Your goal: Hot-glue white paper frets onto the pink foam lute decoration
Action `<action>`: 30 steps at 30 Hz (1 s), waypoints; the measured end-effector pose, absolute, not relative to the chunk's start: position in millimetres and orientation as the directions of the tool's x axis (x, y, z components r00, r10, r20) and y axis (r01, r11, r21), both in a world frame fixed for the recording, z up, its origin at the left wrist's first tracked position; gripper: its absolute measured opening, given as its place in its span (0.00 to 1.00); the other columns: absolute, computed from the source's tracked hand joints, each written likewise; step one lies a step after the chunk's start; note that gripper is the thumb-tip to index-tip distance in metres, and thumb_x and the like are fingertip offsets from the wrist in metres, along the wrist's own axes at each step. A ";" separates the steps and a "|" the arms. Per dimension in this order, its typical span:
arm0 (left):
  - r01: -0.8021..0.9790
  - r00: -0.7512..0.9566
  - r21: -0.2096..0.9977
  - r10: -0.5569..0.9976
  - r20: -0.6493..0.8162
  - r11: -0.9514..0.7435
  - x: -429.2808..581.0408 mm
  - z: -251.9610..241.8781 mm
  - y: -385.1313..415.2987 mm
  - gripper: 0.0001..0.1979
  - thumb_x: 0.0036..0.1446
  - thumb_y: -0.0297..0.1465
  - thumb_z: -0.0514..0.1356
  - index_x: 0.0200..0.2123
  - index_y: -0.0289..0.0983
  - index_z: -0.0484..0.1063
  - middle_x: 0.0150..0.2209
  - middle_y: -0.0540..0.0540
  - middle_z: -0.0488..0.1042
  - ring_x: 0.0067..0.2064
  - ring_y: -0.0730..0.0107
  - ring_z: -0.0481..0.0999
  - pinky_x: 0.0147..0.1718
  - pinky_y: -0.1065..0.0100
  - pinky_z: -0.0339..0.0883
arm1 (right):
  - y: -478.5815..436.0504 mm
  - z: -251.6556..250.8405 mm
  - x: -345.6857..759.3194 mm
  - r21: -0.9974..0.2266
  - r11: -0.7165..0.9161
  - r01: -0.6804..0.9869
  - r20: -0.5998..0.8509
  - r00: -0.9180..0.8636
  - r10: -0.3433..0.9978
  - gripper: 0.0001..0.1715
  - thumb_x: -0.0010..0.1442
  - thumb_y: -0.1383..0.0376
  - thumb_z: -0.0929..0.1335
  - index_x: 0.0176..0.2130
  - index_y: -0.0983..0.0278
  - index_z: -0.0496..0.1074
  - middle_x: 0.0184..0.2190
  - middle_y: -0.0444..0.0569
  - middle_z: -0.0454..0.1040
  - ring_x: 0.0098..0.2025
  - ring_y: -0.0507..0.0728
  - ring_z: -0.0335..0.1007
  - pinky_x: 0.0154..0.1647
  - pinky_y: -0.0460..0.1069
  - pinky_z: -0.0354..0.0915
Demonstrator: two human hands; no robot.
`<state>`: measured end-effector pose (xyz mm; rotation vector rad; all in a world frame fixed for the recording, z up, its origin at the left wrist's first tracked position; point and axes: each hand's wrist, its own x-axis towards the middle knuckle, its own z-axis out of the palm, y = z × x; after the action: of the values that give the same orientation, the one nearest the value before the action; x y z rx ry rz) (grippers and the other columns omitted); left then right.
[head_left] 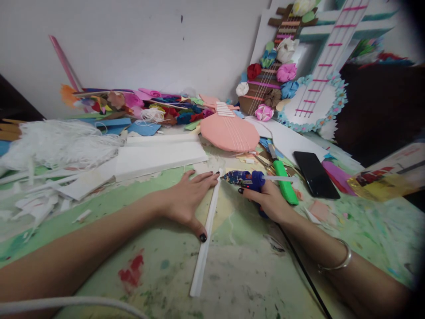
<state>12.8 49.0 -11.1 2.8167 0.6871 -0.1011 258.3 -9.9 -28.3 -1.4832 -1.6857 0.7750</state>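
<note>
A long, narrow white strip [206,239] lies on the paint-stained table, running away from me. My left hand [186,197] rests over it with fingers spread, thumb and fingertips touching its edge. In my right hand [270,199] is a blue hot glue gun [244,178], its small red light showing and a clear glue stick [280,178] poking out of the back. The nozzle points left, close to the far end of the strip; whether they touch I cannot tell. The grip is mostly hidden by my fingers.
A pink paper-covered instrument model [229,130] sits beyond my hands. Right of the glue gun lie a green-handled cutter [285,181] and a black phone [315,174]. White boards [162,155] and tangled white string [63,141] are at left. A black cord [303,270] trails under my right forearm.
</note>
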 end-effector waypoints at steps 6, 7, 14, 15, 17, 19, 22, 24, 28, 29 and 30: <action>0.461 0.887 0.217 0.443 -0.130 -0.861 12.8 -11.8 49.7 0.59 0.38 0.59 0.58 0.65 0.36 0.37 0.67 0.33 0.38 0.66 0.42 0.39 0.60 0.43 0.30 | -17.0 -24.6 254.0 -0.832 0.167 0.529 0.147 -0.080 0.986 0.17 0.51 0.63 0.67 0.42 0.65 0.73 0.38 0.47 0.74 0.40 0.59 0.67 0.43 0.52 0.61; 0.460 0.888 0.218 0.441 -0.131 -0.861 12.6 -12.2 50.1 0.59 0.38 0.59 0.58 0.65 0.35 0.37 0.67 0.33 0.38 0.66 0.42 0.39 0.60 0.43 0.30 | -18.3 -23.7 253.0 -0.830 0.169 0.532 0.147 -0.084 0.986 0.17 0.51 0.63 0.66 0.42 0.65 0.73 0.39 0.47 0.75 0.40 0.59 0.67 0.44 0.52 0.61; 0.446 0.895 0.225 0.430 -0.118 -0.866 11.5 -16.4 52.8 0.59 0.38 0.58 0.58 0.65 0.36 0.35 0.67 0.35 0.37 0.66 0.43 0.39 0.60 0.41 0.29 | -25.9 -20.0 248.6 -0.819 0.139 0.556 0.113 -0.082 0.990 0.16 0.52 0.62 0.66 0.40 0.66 0.73 0.37 0.48 0.75 0.39 0.59 0.67 0.42 0.52 0.62; 0.444 0.896 0.225 0.429 -0.116 -0.867 11.4 -16.8 53.0 0.59 0.38 0.58 0.58 0.65 0.36 0.35 0.67 0.35 0.37 0.66 0.44 0.39 0.60 0.41 0.29 | -27.0 -19.9 248.3 -0.818 0.135 0.559 0.108 -0.082 0.991 0.16 0.52 0.61 0.66 0.40 0.65 0.74 0.37 0.48 0.75 0.39 0.59 0.67 0.42 0.52 0.62; 0.442 0.897 0.226 0.427 -0.114 -0.868 11.2 -17.3 53.3 0.58 0.39 0.58 0.58 0.65 0.37 0.35 0.67 0.35 0.37 0.66 0.44 0.39 0.60 0.41 0.29 | -29.3 -19.6 247.7 -0.814 0.137 0.565 0.111 -0.081 0.991 0.16 0.53 0.61 0.66 0.40 0.65 0.74 0.36 0.48 0.75 0.38 0.59 0.67 0.41 0.52 0.62; 0.442 0.897 0.226 0.428 -0.114 -0.868 11.1 -17.5 53.4 0.58 0.39 0.57 0.58 0.65 0.37 0.35 0.67 0.35 0.37 0.66 0.44 0.39 0.60 0.41 0.29 | -32.0 -19.0 246.8 -0.811 0.141 0.567 0.121 -0.074 0.990 0.17 0.52 0.61 0.66 0.41 0.65 0.74 0.36 0.48 0.75 0.37 0.58 0.68 0.40 0.51 0.63; 0.443 0.896 0.229 0.430 -0.110 -0.867 11.2 -16.6 52.7 0.58 0.39 0.57 0.58 0.65 0.37 0.35 0.67 0.35 0.37 0.66 0.43 0.38 0.60 0.41 0.29 | -36.2 -17.6 245.0 -0.814 0.124 0.568 0.108 -0.062 0.992 0.18 0.52 0.61 0.67 0.43 0.65 0.74 0.36 0.48 0.76 0.38 0.59 0.69 0.39 0.51 0.64; 0.445 0.896 0.232 0.430 -0.115 -0.865 11.4 -15.5 52.0 0.58 0.38 0.57 0.58 0.65 0.37 0.35 0.67 0.35 0.37 0.66 0.42 0.38 0.59 0.41 0.29 | -38.6 -17.2 244.0 -0.818 0.116 0.564 0.093 -0.069 0.993 0.19 0.53 0.62 0.67 0.44 0.65 0.73 0.39 0.49 0.76 0.41 0.60 0.69 0.41 0.52 0.64; 0.449 0.894 0.238 0.432 -0.122 -0.861 11.6 -13.8 51.3 0.58 0.38 0.58 0.59 0.65 0.37 0.37 0.67 0.34 0.39 0.66 0.41 0.38 0.60 0.41 0.29 | -42.4 -18.3 243.2 -0.825 0.133 0.549 0.090 -0.105 0.990 0.21 0.54 0.62 0.66 0.48 0.65 0.71 0.46 0.51 0.74 0.47 0.62 0.67 0.50 0.57 0.61; 0.448 0.894 0.238 0.431 -0.121 -0.862 11.6 -13.6 51.3 0.58 0.37 0.58 0.59 0.65 0.37 0.38 0.67 0.34 0.39 0.66 0.41 0.38 0.60 0.41 0.29 | -43.4 -18.6 243.0 -0.827 0.138 0.546 0.094 -0.109 0.990 0.22 0.54 0.63 0.66 0.49 0.65 0.71 0.46 0.51 0.74 0.48 0.63 0.67 0.52 0.57 0.60; 0.448 0.894 0.238 0.432 -0.120 -0.862 11.6 -13.5 51.4 0.58 0.37 0.58 0.59 0.65 0.37 0.38 0.67 0.34 0.39 0.66 0.41 0.38 0.60 0.41 0.29 | -44.4 -18.7 242.7 -0.827 0.141 0.544 0.098 -0.108 0.989 0.24 0.54 0.63 0.67 0.50 0.65 0.70 0.47 0.52 0.74 0.49 0.63 0.67 0.52 0.58 0.60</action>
<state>11.6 51.4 -13.5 2.8003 0.6624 -0.0913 242.7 -44.4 -18.7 -1.4815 -1.7419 0.8345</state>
